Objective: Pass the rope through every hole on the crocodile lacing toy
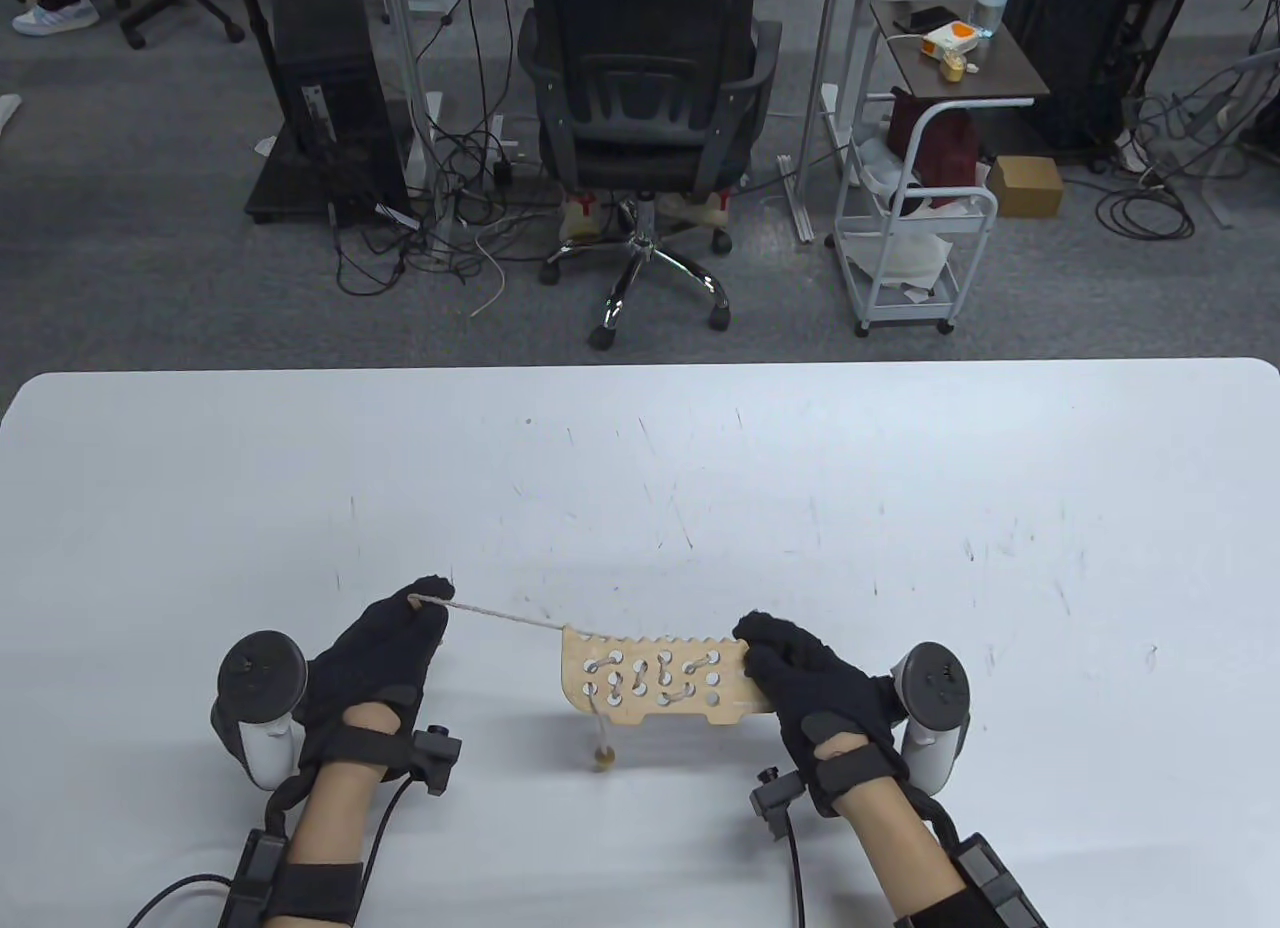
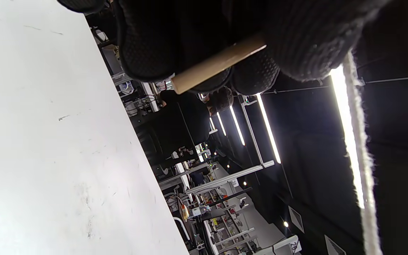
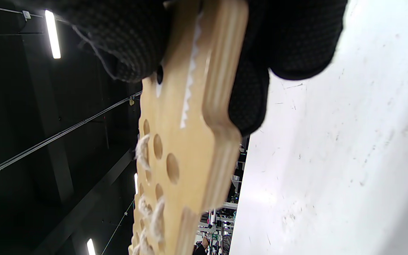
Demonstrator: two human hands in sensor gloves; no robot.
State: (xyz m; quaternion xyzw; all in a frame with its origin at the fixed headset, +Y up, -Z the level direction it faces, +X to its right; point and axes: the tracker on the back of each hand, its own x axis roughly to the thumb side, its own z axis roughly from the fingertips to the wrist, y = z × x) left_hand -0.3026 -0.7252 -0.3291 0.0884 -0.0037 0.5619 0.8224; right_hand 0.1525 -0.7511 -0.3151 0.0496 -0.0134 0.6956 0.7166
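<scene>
Pinching the wooden needle (image 2: 218, 63) at the rope's free end, the left hand (image 1: 385, 658) hovers to the left of the crocodile lacing toy (image 1: 655, 678), its grip closed round that thin stick. From there the rope (image 1: 505, 618) runs taut, slanting down to the toy's upper left corner. The toy is held up off the table (image 1: 900, 488), long axis running left to right, toothed edge facing away from the person. Several holes already carry rope; a short tail with a bead (image 1: 602, 761) hangs below the toy's left end. The right hand (image 1: 815, 683) grips the toy's right end, fingers and thumb clamped on either face. Beyond the toy the table lies bare to its far edge, with wide room on both sides.
</scene>
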